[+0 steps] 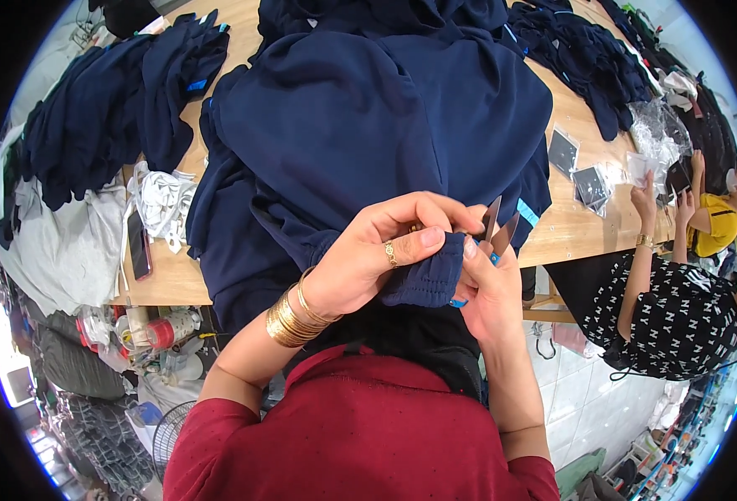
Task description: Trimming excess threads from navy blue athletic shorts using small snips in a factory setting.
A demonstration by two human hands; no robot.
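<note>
A navy garment point(327, 117) of smooth, thick cloth lies spread over the table before me, with more navy cloth under it. Its gathered, stitched cuff point(423, 280) is raised at the near side, between my hands. My left hand point(393, 238) pinches the upper edge of this cuff, its fingers curled over the cloth. In my right hand point(492, 288) is a pair of scissors point(494, 225) with blue handles, the blades pointing up and slightly apart beside the cuff. The right thumb rests against the cuff's side. My fingers hide part of the handles.
Piles of navy garments lie at the table's far left point(93, 108) and far right point(585, 63). A bundle of white cords point(166, 200) and a phone point(139, 246) sit at left. Clear plastic packets point(592, 185) lie at right, where co-workers point(669, 309) handle some.
</note>
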